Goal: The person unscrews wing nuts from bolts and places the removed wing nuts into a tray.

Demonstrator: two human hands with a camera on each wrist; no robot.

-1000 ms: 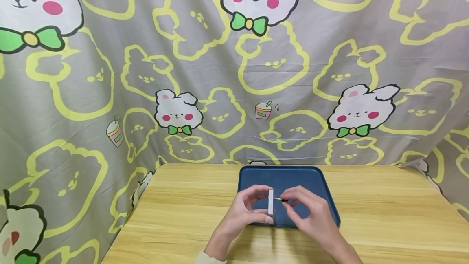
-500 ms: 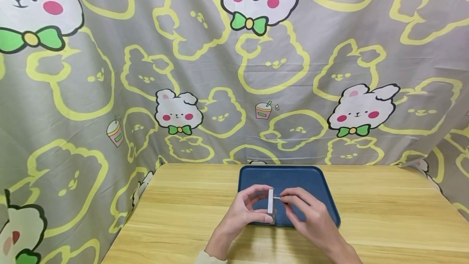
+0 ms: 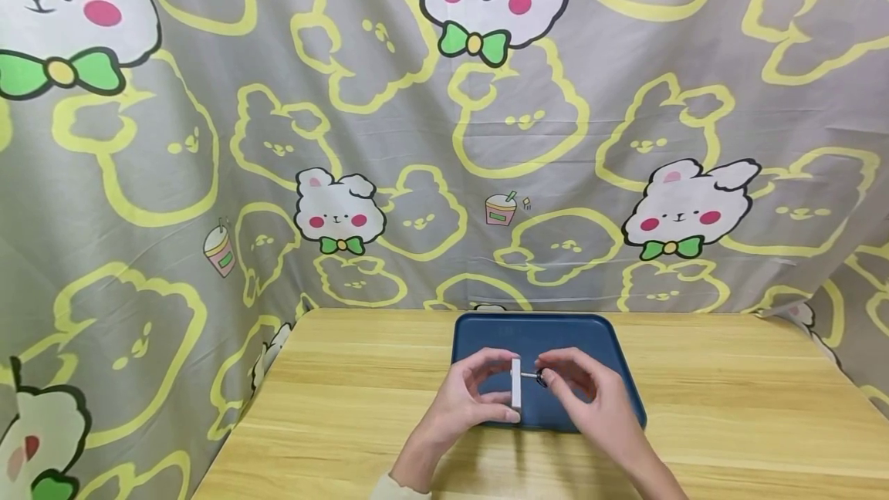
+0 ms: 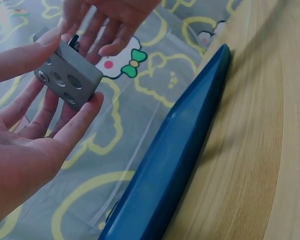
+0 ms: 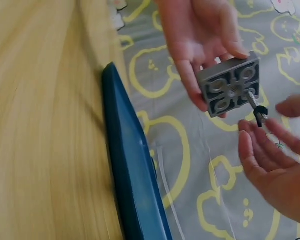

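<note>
My left hand [image 3: 461, 392] grips a square grey block [image 3: 516, 386] by its edges, between thumb and fingers. Round holes show on one face in the left wrist view; the other face, ribbed with ring-shaped recesses, shows in the right wrist view. A threaded bolt [image 5: 252, 99] sticks out of a corner of that ribbed face. Near its free end sits a black wing nut [image 5: 260, 114]. Around the wing nut my right hand [image 3: 586, 388] holds its thumb and fingers spread, fingertips very near it; whether one touches it is hard to tell.
Below the hands lies a dark blue tray [image 3: 535, 330] with a raised rim, on a light wooden table [image 3: 361, 376]. A grey curtain [image 3: 417, 137] with cartoon bunnies hangs behind the table and along its left side.
My right thumb and fingers have turned and spread around the wing nut, which they covered more half a second ago. The left hand and the block have stayed nearly in place.
</note>
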